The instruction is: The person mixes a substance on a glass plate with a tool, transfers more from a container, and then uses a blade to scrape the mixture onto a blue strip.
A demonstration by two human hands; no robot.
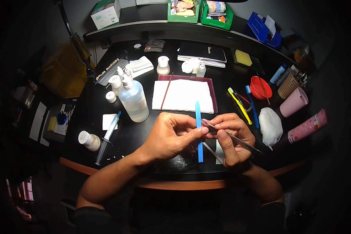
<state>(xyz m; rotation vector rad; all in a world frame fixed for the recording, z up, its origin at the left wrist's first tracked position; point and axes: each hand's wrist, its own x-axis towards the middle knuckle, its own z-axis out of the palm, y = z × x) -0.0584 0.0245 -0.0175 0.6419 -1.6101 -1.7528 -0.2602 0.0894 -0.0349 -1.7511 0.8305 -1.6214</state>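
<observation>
My left hand (171,136) pinches something very small between thumb and fingertips; I cannot tell what it is. My right hand (232,138) holds thin metal tweezers (238,141), whose tip meets my left fingertips. A blue stick-like tool (199,128) lies on the black table (144,132) just under and between both hands. Behind them a white cloth (183,95) lies on a dark red tray (211,87) with a thin brown stick (166,91) on it.
A clear liquid bottle (133,99), syringe (109,136) and small white jar (89,140) stand left. Yellow (240,105) and blue toothbrushes (251,103), a red bowl (260,87), a white bag (270,125), and pink cups (294,102) lie right. Green bins (201,11) sit on the back shelf.
</observation>
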